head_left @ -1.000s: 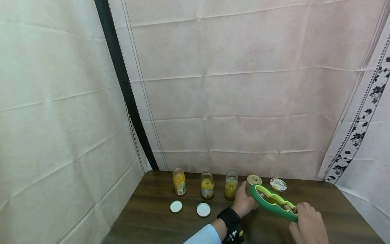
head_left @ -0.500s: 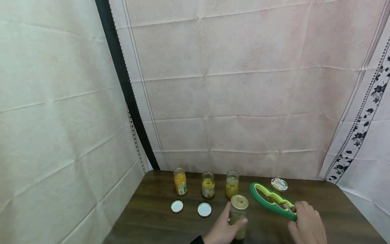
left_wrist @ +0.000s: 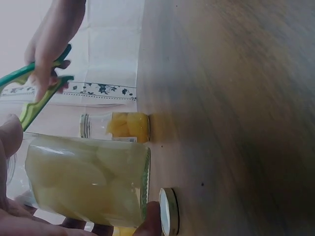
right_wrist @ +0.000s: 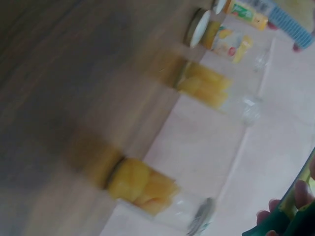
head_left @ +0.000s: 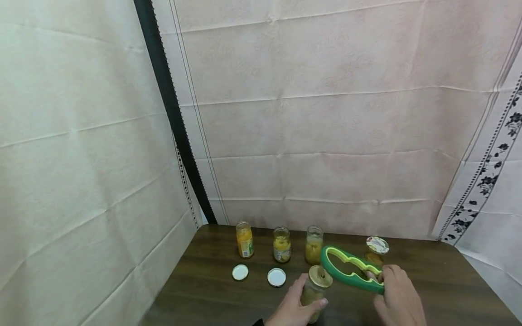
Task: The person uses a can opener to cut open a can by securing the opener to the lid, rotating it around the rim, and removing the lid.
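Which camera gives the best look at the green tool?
The head view: the green tool shows there nearly whole, only its end hidden by the right hand. The left wrist view shows parts of both its sides, cut off by the picture's edge; the right wrist view catches only a piece in the lower right corner.

In the head view, cannot follow the left hand (head_left: 294,303) or right hand (head_left: 400,296) past the lower edge, nor see the gripped end of the green opener (head_left: 346,277). Cannot read the patterned lid (head_left: 377,245), too small, nor the blurred label (right_wrist: 229,45) in the right wrist view.
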Demonstrator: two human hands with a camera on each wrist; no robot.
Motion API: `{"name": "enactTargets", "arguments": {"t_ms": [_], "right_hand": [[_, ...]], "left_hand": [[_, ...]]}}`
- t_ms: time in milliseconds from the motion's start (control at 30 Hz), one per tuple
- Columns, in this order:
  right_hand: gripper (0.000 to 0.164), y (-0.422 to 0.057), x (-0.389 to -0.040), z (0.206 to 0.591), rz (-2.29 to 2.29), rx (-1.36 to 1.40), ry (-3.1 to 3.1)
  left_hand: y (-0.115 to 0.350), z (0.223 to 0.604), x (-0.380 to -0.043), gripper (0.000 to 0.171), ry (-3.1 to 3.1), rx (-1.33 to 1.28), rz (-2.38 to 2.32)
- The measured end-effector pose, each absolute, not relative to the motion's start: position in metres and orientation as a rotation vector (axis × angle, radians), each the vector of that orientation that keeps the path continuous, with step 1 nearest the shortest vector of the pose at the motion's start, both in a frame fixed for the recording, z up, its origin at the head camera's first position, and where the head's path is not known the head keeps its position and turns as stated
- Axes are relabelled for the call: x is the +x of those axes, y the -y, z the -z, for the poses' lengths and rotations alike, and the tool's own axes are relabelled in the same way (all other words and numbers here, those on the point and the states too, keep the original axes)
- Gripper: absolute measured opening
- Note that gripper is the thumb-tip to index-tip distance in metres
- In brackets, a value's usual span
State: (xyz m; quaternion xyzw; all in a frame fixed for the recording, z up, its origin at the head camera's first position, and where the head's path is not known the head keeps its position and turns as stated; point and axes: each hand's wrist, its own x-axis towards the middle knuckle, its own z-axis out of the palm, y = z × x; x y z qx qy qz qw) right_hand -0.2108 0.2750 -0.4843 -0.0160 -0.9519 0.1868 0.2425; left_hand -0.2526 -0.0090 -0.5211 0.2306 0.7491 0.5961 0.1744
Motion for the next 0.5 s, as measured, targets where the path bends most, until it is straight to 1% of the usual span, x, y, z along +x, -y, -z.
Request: {"name": "enactTargets", "arguments": {"t_ms": [133,367,500], "right_hand": [[0.023,-0.259,-0.21,0.48,-0.478,0.024,2.585],[0.024,-0.241,-0.211,0.477,-0.316,0.209,2.416],[0.022,-0.237,-0.212,0.479,-0.242,0.234,2.355]], "left_hand": [[0.004,0.521,-0.252,0.057,-2.163,0.59,-1.643],[-0.004,0.524,-0.251,0.051,-2.066,0.778,-1.78],[-0.006,0.524,-0.25,0.05,-2.01,0.733,-1.794]]}}
